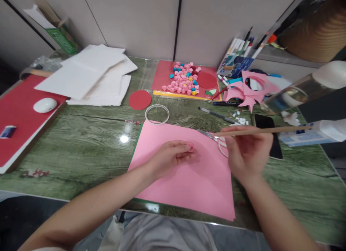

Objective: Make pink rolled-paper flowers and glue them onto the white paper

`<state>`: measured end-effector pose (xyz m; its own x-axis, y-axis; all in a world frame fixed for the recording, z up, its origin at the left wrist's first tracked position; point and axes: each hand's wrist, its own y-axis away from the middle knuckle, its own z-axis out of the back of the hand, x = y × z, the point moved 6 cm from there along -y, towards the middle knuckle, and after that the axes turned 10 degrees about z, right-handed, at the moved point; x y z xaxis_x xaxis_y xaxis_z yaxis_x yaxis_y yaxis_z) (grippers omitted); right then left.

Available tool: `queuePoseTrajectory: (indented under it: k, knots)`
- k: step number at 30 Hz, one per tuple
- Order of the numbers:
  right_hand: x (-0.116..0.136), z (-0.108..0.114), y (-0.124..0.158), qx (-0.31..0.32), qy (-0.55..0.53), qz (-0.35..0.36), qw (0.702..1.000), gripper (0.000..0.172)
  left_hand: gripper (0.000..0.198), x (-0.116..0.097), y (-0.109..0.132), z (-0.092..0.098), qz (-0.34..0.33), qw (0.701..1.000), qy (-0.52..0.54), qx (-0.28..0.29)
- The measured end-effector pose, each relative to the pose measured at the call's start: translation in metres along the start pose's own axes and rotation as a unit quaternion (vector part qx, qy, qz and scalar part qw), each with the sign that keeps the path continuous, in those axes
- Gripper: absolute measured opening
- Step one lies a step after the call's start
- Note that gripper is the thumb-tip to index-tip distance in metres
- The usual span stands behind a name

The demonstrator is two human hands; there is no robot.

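Note:
Over a sheet of pink paper (186, 186), my left hand (171, 155) pinches a small pink paper piece (191, 147) between thumb and fingers. Its exact shape is partly covered by the fingertips. To the right, my right hand (247, 150) grips a thin wooden stick (283, 130), which lies nearly level and points left toward the other hand. Scissors (222, 148) with pale handles rest at the pink paper's upper right edge, partly behind the right hand. A green sheet (134, 150) peeks out under the pink one.
Behind the paper are a tape ring (157, 114), a red disc (140, 100) and a heap of small pink, blue and yellow pieces (185, 78). At right are a pen (216, 114), a phone (266, 135), pink offcuts (251, 88) and a clear bottle (300, 90). White sheets (89, 70) lie left.

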<state>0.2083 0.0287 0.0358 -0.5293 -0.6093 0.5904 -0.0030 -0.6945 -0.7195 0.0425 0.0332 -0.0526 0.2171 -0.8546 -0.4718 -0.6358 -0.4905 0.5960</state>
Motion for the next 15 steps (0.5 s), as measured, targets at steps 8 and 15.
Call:
queuePoseTrajectory:
  k: [8, 15]
  knots:
    - [0.028, -0.03, 0.014, 0.09, -0.119, 0.072, 0.986, 0.04, 0.007, 0.002, 0.0, 0.0, 0.038, 0.995, 0.093, -0.008]
    - [0.03, -0.035, 0.014, 0.115, -0.1, 0.097, 0.984, 0.042, 0.01, 0.005, 0.0, 0.002, 0.037, 0.995, 0.096, -0.015]
